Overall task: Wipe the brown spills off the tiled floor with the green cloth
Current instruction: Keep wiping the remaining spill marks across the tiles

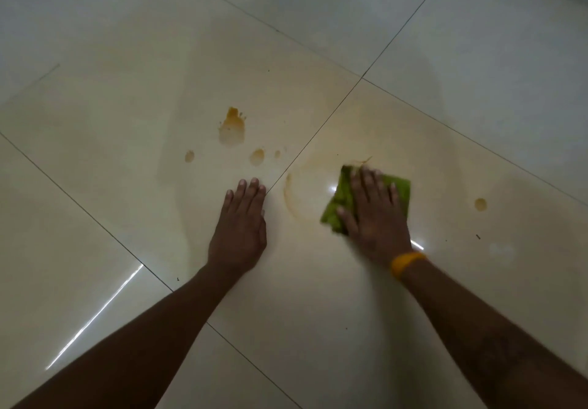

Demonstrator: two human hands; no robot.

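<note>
from my feed, nearest the camera, both bare forearms reach forward over the glossy cream tiled floor (318,329), which carries thin dark grout lines and bright streaks of reflected light. on my right wrist i see a yellow band (406,263).

my left hand (239,227) lies flat on the tile, palm down, fingers straight and close together, holding nothing; its fingertips sit just beside a diagonal grout line.

my right hand (372,214) is spread flat with fingers splayed, pressing down on the crumpled green cloth (342,198), which pokes out to the left of the palm and beyond the fingertips. the hand looks slightly blurred. the cloth sits on the tile to the right of that grout line.

to the left of the cloth, a faint brown curved smear (291,198) arcs across the tile, between the two hands. a thin brown streak (364,160) shows just beyond the cloth's far edge.

off to the right, well apart from the cloth, is a small round brown drop (480,204).

farther out, beyond my left hand, a row of small brown drops (257,156) lies on the left tile, and past them the large brown splash (234,125), darkest at its far end.

beyond that, the tiles turn paler and greyer.
</note>
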